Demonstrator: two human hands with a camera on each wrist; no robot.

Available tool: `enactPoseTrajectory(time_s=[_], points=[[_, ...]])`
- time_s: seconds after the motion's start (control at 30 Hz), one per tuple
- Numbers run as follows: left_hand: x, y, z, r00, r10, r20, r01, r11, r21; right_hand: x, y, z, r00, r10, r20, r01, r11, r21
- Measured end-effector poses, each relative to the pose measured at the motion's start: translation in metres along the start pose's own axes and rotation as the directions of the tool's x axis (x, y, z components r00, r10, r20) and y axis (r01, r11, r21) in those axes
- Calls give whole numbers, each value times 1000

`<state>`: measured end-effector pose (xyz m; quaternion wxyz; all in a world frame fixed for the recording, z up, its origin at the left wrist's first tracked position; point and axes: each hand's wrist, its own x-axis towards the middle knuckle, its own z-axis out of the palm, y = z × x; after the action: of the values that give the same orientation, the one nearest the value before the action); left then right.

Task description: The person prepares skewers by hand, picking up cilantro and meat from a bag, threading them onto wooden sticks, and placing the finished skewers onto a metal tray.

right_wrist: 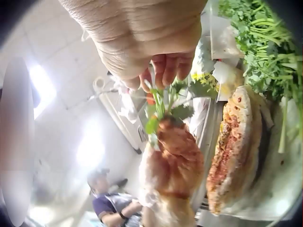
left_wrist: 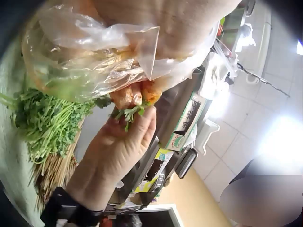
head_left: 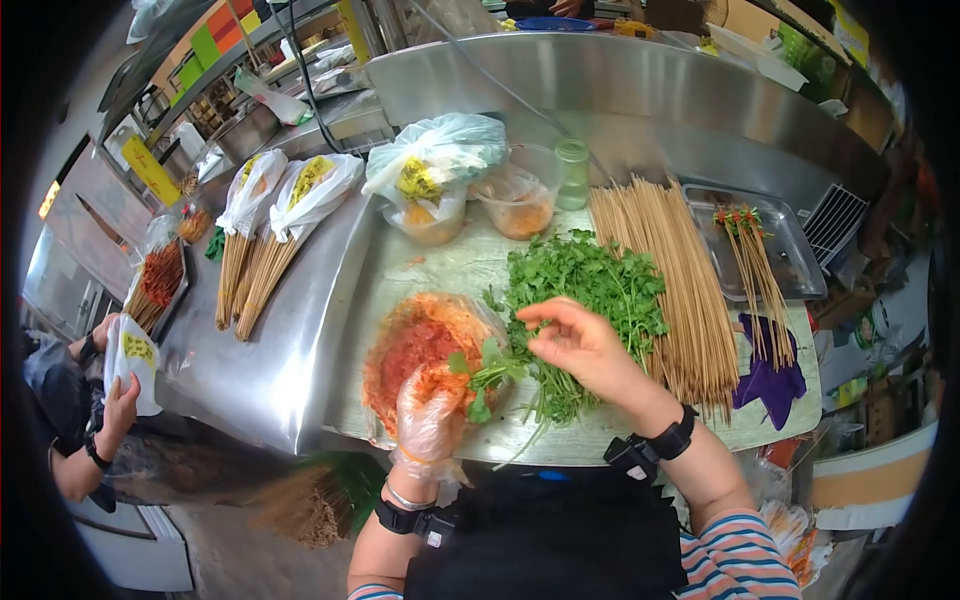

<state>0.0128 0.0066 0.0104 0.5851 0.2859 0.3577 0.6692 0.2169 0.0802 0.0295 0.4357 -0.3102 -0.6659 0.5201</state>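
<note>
Holding a strip of meat (left_wrist: 135, 94) in curled fingers, the left hand (head_left: 430, 415), in a thin plastic glove, is raised just above the near edge of a steel counter (head_left: 260, 360). The bare right hand (head_left: 580, 345) meets it from the right, thumb and fingertips pinching a coriander sprig (head_left: 490, 372) whose stems are tucked into the meat, leaves sticking out. Neither hand holds a stick.

Just beyond the left hand lies a heap of red marinated meat (head_left: 415, 345) in clear plastic. Just beyond the right hand lies a loose pile of coriander (head_left: 590, 275). To the right of that hand is a broad spread of bare bamboo skewers (head_left: 660, 270), and further right a metal tray (head_left: 805, 275) holds only a few loaded skewers (head_left: 755, 275).

Judging by this, the work looks early: one roll of meat and herb is being formed, a handful are done, and most of the meat, herbs and sticks remain unused.

Well to the left, another person's hands hold a small bag (head_left: 130, 355).
</note>
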Motion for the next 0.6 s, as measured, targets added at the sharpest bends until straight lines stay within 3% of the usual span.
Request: enactPoseTrajectory(time_s=[0.07,0.1,0.13,0.2,0.23,0.33,0.47,0.53,0.6], points=[[-2,5,4,996,-65,65,74,986,-146,-4,5,0,979,152,136,-133,981,-139],[-2,6,5,990,-115,84,130,973,-192,-6,8,7,955,214,207,-201,976,-81],[-1,5,6,981,-165,106,186,954,-236,-9,9,14,949,230,216,-255,962,94],[2,-7,1,988,-143,58,150,975,-164,-11,10,29,934,257,249,-344,834,431],[1,-10,-3,991,-130,29,133,983,-126,-8,-2,32,951,204,231,-298,802,517],[-5,-8,-9,999,-2,51,-9,974,228,-9,7,30,920,308,241,-389,658,645],[-19,-9,-16,988,-88,124,55,966,253,-18,-1,25,919,348,183,-387,884,263],[-27,-9,-25,964,-174,202,97,934,343,-28,8,25,951,251,181,-276,952,132],[-34,12,-26,922,-200,331,-63,767,638,-37,3,18,952,226,207,-233,972,11]])
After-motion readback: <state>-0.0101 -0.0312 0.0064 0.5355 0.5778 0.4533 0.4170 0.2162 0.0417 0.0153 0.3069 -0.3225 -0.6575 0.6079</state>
